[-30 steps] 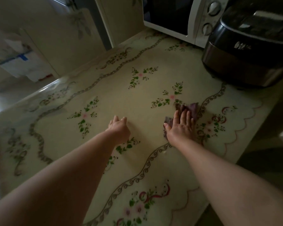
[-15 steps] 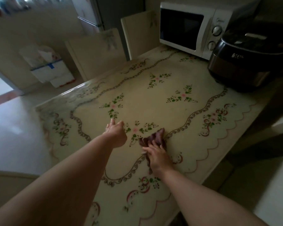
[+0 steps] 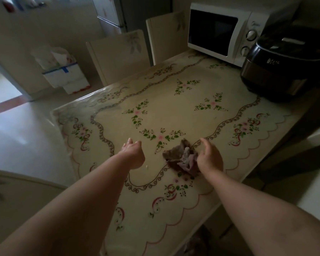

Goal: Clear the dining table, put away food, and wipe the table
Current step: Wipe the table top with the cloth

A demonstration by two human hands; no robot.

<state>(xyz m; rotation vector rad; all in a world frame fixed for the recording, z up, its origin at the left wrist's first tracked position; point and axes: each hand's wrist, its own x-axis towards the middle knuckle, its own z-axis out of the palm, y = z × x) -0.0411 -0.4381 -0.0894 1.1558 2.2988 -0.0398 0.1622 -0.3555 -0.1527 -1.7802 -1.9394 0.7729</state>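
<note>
A crumpled brownish-purple cloth (image 3: 179, 157) lies on the floral-covered dining table (image 3: 174, 115) near its front edge. My right hand (image 3: 210, 157) is at the cloth's right side, with its fingers curled into the bunched fabric and its thumb raised. My left hand (image 3: 134, 154) is a short way to the left of the cloth, low over the table, loosely spread and holding nothing. A small pale crumb (image 3: 146, 166) sits on the table just right of my left wrist.
A white microwave (image 3: 222, 32) and a dark rice cooker (image 3: 286, 65) stand at the table's far right corner. Two pale chairs (image 3: 118, 54) are pushed in on the far side. A white box (image 3: 67, 76) is on the floor beyond them.
My right hand drew the cloth back toward the front edge, went from pressing flat on it to gathering it into a bunch. My left hand stayed beside it. The view pulled back.
</note>
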